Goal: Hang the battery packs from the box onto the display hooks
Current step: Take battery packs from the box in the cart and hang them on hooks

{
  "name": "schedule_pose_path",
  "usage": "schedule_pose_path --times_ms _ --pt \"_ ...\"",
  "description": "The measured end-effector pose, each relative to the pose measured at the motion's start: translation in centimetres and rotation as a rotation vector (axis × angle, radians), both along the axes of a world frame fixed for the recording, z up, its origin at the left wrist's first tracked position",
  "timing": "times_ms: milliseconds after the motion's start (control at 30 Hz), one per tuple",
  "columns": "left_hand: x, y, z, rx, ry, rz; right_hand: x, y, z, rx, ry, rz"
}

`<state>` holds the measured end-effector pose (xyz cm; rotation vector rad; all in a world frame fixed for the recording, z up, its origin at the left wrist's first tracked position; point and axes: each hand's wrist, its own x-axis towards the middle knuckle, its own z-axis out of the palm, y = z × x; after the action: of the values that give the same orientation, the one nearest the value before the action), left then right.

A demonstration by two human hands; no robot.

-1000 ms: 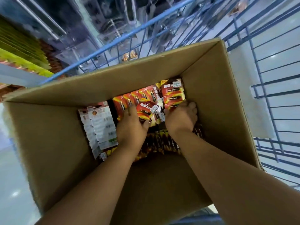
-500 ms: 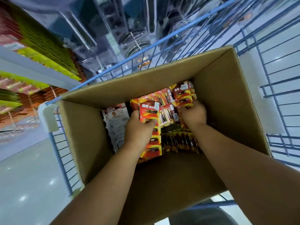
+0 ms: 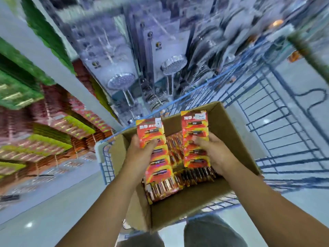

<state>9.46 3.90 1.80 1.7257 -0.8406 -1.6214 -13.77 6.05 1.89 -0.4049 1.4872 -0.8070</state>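
So my left hand (image 3: 140, 154) is wrapped around the upper part of a long strip of battery packs (image 3: 156, 152), thumb across the front, and the rest of the strip trails down toward 6 o'clock from my grip, its bottom end down among the packs in the box. My right hand (image 3: 215, 154) grips a second strip (image 3: 194, 138) from its right edge, with most of that strip sticking up toward 12 o'clock above my fingers.

What worries me: these strips look floppy and heavy, so I reckon the hanging tail on the left could snag on the loose packs (image 3: 195, 175) below, or fan out and slide apart. The right one is held low, so the top could fold over.

Both strips sit over the cardboard box (image 3: 178, 211), which is in the blue wire cart (image 3: 284, 139). The display shelves (image 3: 53, 131) are off at 9 to 10 o'clock, all blurry, so I can't make out the hooks yet.
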Motion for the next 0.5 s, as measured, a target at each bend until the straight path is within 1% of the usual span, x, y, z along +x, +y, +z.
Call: schedule_pose_path --times_ms 133,267,333,400,500 --pt "3.1 -0.1 6.1 -0.126 0.052 -0.03 3.9 0.9 6.9 -0.166 -0.055 -0.059" --pt "7.0 0.2 11.9 -0.193 0.163 -0.054 7.8 0.8 12.4 -0.283 -0.082 -0.098" --pt "8.8 0.8 15.0 -0.253 0.18 -0.048 9.1 0.7 14.7 -0.325 -0.097 -0.099" --pt "10.5 1.7 18.0 -0.323 0.114 0.019 10.1 0.7 16.9 -0.377 -0.115 -0.04" --pt "12.4 3.7 22.5 -0.404 0.101 0.08 11.5 0.6 20.6 -0.45 -0.121 0.089"
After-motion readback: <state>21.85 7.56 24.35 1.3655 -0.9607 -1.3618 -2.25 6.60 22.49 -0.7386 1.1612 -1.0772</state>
